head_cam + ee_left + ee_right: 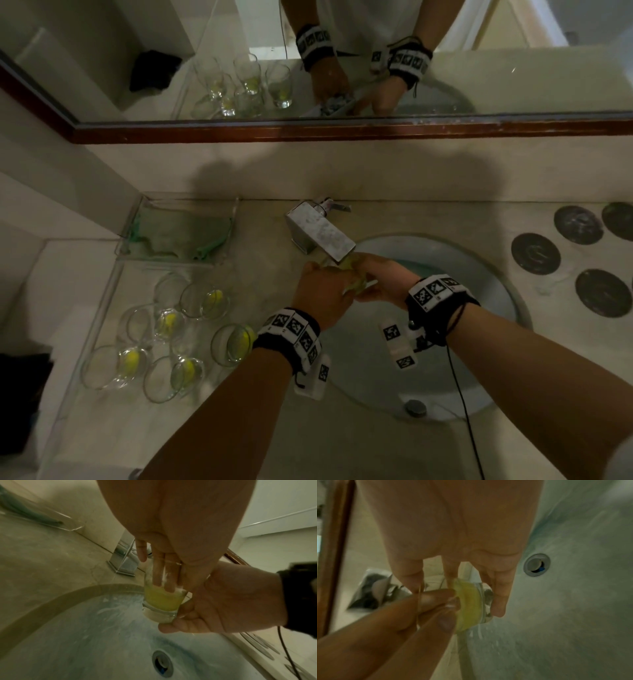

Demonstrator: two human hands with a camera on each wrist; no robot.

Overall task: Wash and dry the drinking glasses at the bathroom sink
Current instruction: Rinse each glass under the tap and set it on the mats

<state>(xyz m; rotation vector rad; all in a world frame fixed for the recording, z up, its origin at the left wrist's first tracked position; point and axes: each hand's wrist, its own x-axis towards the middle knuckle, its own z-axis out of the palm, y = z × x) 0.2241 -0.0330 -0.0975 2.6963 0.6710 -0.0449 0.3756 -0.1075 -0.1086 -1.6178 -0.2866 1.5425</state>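
Glass (161, 599): it is held over the sink (493, 294), just under the faucet (320, 233), probably so that the yellow residue is rinsed into the basin.
Right hand (223, 601): it is clamped around the glass base, so the mouth is kept free.
Left hand (171, 527): straight fingers (158, 573) are put inside the glass, probably for rubbing.
Head view only: other glasses (164, 339) are seen at 9 o'clock of the sink.
Wrist views only: the drain (162, 663) is shown.

Right hand (453, 536) gripping glass (471, 604), left fingers (436, 596) inside, over sink (573, 601)
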